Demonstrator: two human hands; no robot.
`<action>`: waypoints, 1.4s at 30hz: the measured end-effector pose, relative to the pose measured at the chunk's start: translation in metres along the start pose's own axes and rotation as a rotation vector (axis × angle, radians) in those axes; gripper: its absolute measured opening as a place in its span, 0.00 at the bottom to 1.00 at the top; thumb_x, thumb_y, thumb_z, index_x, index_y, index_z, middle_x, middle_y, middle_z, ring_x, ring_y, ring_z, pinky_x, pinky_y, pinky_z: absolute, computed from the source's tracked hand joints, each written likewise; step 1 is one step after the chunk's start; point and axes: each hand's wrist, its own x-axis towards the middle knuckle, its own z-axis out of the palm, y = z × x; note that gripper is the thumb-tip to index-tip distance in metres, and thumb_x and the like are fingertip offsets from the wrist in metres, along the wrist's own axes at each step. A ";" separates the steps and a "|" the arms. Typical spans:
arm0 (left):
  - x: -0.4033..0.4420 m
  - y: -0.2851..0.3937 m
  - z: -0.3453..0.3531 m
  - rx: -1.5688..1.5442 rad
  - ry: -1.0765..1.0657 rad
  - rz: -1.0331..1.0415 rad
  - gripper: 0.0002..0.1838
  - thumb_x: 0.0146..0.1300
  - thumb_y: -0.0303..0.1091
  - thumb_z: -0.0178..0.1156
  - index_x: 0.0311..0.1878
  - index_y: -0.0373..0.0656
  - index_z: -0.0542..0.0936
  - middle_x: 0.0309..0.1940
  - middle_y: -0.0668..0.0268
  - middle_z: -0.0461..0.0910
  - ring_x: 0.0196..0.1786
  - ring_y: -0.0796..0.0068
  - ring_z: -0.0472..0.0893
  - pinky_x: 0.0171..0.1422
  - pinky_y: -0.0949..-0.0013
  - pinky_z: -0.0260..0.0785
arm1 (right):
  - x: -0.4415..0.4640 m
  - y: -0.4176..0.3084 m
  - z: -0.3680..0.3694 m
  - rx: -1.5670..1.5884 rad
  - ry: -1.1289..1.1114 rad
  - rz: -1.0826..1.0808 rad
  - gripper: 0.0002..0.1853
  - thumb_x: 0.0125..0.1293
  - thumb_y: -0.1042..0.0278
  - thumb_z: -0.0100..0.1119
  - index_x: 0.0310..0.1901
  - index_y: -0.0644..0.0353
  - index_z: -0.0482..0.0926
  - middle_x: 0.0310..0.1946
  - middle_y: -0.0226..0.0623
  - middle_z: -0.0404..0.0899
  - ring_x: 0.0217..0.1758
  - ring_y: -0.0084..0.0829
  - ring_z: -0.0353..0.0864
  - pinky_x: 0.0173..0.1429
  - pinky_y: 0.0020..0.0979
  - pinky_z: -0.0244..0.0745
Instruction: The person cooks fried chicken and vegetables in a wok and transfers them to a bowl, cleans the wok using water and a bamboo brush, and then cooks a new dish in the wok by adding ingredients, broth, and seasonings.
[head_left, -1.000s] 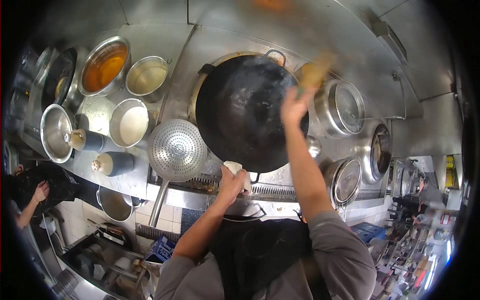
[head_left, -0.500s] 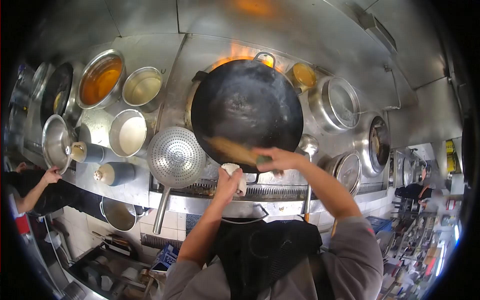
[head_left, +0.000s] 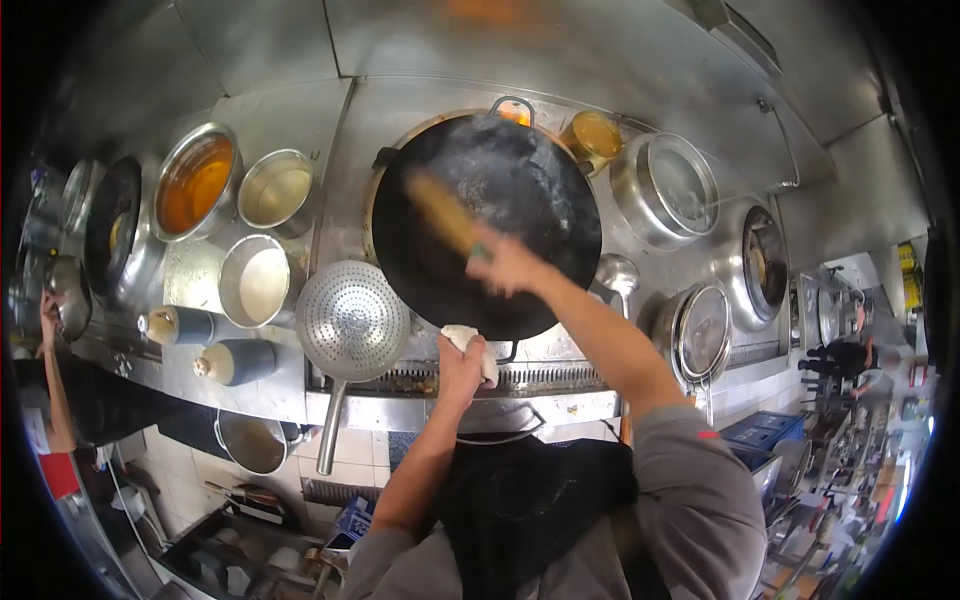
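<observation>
Left hand (head_left: pixel 460 374) is clamped on a bunched white cloth (head_left: pixel 488 366) at the wok's (head_left: pixel 550 205) near rim, right hand's (head_left: pixel 512 266) gripping a blurry tan brush (head_left: pixel 440 211) over the wok's inside, can't tell if it's touching. Perforated strainer (head_left: pixel 353 318) sits just left of the wok.

Black wok (head_left: pixel 535 200), hazy inside; tan brush (head_left: pixel 442 212), blurred, slanted over it; white cloth (head_left: pixel 461 336) bunched at near rim.
</observation>
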 end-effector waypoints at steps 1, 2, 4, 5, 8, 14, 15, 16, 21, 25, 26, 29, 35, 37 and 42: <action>0.008 -0.007 -0.004 0.009 -0.011 0.003 0.20 0.73 0.34 0.61 0.61 0.42 0.65 0.47 0.60 0.78 0.38 0.72 0.83 0.31 0.65 0.79 | -0.026 -0.003 0.021 0.022 -0.229 -0.114 0.49 0.71 0.55 0.68 0.86 0.49 0.50 0.40 0.45 0.87 0.21 0.31 0.83 0.31 0.34 0.84; 0.019 -0.024 -0.007 -0.006 -0.022 0.056 0.20 0.74 0.36 0.61 0.62 0.43 0.65 0.46 0.60 0.78 0.37 0.72 0.83 0.31 0.64 0.79 | -0.046 -0.002 0.008 -0.007 -0.442 -0.135 0.48 0.69 0.52 0.70 0.85 0.46 0.53 0.48 0.45 0.83 0.29 0.32 0.83 0.32 0.33 0.85; 0.019 -0.033 -0.010 -0.020 -0.038 0.096 0.21 0.74 0.38 0.61 0.62 0.44 0.65 0.46 0.60 0.79 0.37 0.72 0.83 0.31 0.64 0.79 | -0.069 0.012 -0.065 -0.197 -0.689 0.094 0.47 0.66 0.46 0.73 0.84 0.40 0.60 0.64 0.43 0.76 0.43 0.33 0.84 0.36 0.32 0.87; 0.014 -0.022 -0.010 -0.064 -0.038 0.047 0.21 0.75 0.40 0.61 0.63 0.44 0.66 0.46 0.61 0.79 0.37 0.71 0.83 0.30 0.64 0.79 | -0.078 0.020 -0.108 -0.300 -0.658 0.260 0.47 0.65 0.43 0.74 0.83 0.37 0.63 0.73 0.43 0.73 0.50 0.34 0.84 0.37 0.32 0.87; 0.017 -0.029 -0.027 -0.127 -0.051 0.060 0.22 0.78 0.46 0.59 0.65 0.45 0.66 0.48 0.62 0.80 0.38 0.70 0.85 0.30 0.64 0.79 | -0.090 0.121 -0.190 -0.936 0.425 0.068 0.45 0.67 0.52 0.72 0.82 0.40 0.61 0.47 0.38 0.90 0.41 0.33 0.88 0.36 0.41 0.84; -0.054 -0.026 -0.128 -0.326 -0.149 0.043 0.31 0.75 0.34 0.62 0.75 0.41 0.60 0.65 0.57 0.73 0.63 0.62 0.79 0.65 0.56 0.78 | -0.199 0.097 -0.071 0.165 1.118 -0.017 0.39 0.75 0.62 0.66 0.82 0.56 0.58 0.31 0.34 0.82 0.24 0.21 0.76 0.27 0.27 0.72; -0.069 -0.022 -0.141 -0.262 -0.103 0.052 0.31 0.73 0.30 0.61 0.74 0.40 0.60 0.63 0.55 0.74 0.62 0.61 0.80 0.65 0.56 0.78 | -0.212 0.128 -0.039 0.176 1.101 -0.085 0.40 0.75 0.62 0.66 0.82 0.58 0.59 0.32 0.33 0.82 0.25 0.20 0.77 0.27 0.27 0.73; -0.077 -0.028 -0.159 -0.130 -0.079 0.071 0.32 0.73 0.31 0.63 0.74 0.39 0.59 0.61 0.54 0.75 0.61 0.61 0.81 0.65 0.57 0.78 | -0.229 0.139 -0.006 0.224 1.038 -0.009 0.39 0.75 0.62 0.67 0.81 0.61 0.61 0.33 0.34 0.83 0.25 0.21 0.78 0.27 0.27 0.74; -0.094 -0.043 -0.202 0.136 -0.021 0.045 0.34 0.69 0.37 0.71 0.72 0.36 0.66 0.59 0.54 0.76 0.57 0.61 0.81 0.64 0.58 0.76 | -0.256 0.239 0.102 0.224 0.740 0.371 0.34 0.72 0.56 0.69 0.74 0.65 0.71 0.34 0.43 0.84 0.24 0.30 0.82 0.25 0.34 0.76; -0.073 -0.081 -0.216 0.827 0.171 0.468 0.26 0.63 0.41 0.76 0.58 0.33 0.81 0.48 0.54 0.79 0.48 0.53 0.80 0.57 0.54 0.72 | -0.257 0.266 0.097 -0.273 0.627 0.269 0.33 0.72 0.48 0.64 0.69 0.64 0.76 0.47 0.71 0.83 0.50 0.64 0.84 0.58 0.55 0.78; -0.071 -0.079 -0.213 0.830 0.190 0.474 0.26 0.63 0.41 0.76 0.58 0.33 0.81 0.48 0.54 0.79 0.48 0.53 0.80 0.57 0.54 0.72 | -0.256 0.275 0.092 -0.269 0.623 0.251 0.33 0.72 0.48 0.64 0.69 0.64 0.76 0.47 0.71 0.83 0.50 0.64 0.84 0.58 0.55 0.78; -0.063 -0.100 -0.214 0.789 0.331 0.429 0.31 0.63 0.46 0.76 0.63 0.37 0.81 0.52 0.47 0.81 0.53 0.46 0.79 0.59 0.49 0.72 | -0.253 0.318 0.075 -0.423 0.738 0.220 0.33 0.69 0.49 0.67 0.71 0.56 0.75 0.47 0.64 0.82 0.52 0.63 0.80 0.61 0.56 0.77; -0.083 -0.131 -0.193 0.875 0.654 0.557 0.38 0.68 0.47 0.72 0.71 0.30 0.72 0.58 0.41 0.77 0.59 0.42 0.76 0.66 0.48 0.69 | -0.269 0.321 0.053 -0.555 0.707 0.386 0.44 0.70 0.56 0.66 0.83 0.44 0.55 0.57 0.54 0.80 0.63 0.52 0.79 0.63 0.62 0.74; -0.101 -0.137 -0.175 0.740 0.814 0.555 0.38 0.73 0.45 0.67 0.74 0.27 0.65 0.60 0.40 0.74 0.60 0.43 0.75 0.67 0.47 0.69 | -0.266 0.330 0.041 -0.572 0.535 0.408 0.43 0.73 0.59 0.61 0.84 0.49 0.50 0.60 0.56 0.80 0.62 0.56 0.82 0.60 0.61 0.77; -0.166 -0.214 -0.159 0.719 0.952 0.517 0.35 0.73 0.43 0.67 0.71 0.26 0.67 0.57 0.40 0.75 0.57 0.45 0.76 0.66 0.48 0.69 | -0.268 0.336 0.023 -0.336 0.747 0.087 0.36 0.77 0.65 0.54 0.82 0.57 0.54 0.48 0.65 0.83 0.47 0.67 0.84 0.53 0.60 0.78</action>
